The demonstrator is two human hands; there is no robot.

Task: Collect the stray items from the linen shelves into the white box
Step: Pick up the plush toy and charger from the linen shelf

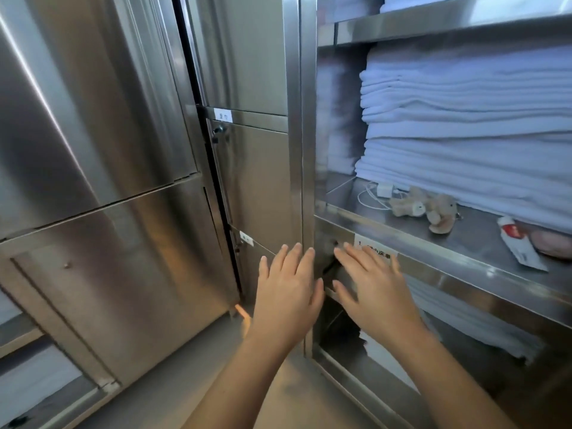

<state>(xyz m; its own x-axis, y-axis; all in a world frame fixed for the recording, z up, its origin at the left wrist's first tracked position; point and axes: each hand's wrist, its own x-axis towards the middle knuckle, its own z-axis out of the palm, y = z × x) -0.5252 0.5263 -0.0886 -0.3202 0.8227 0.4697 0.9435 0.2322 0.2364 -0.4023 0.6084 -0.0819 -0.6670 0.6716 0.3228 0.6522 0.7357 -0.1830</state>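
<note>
Both hands are raised with straight fingers in front of the steel shelf unit's corner post, holding nothing. My left hand [288, 289] is beside the post; my right hand [371, 286] is just below the middle shelf's front edge [433, 267]. On that shelf, in front of the stacked white linen [479, 125], lie a white charger with its cable [383, 191], a small tan plush toy [428, 209], a white and red tube [520, 243] and a pink rounded item [554, 243], partly cut off at the right. No white box is in view.
Steel cabinet doors [102, 150] fill the left side, with smaller locked compartments [253, 181] next to the post. More folded linen [448, 320] lies on the lower shelf behind my right forearm. A paper label [376, 249] is stuck to the shelf's front edge.
</note>
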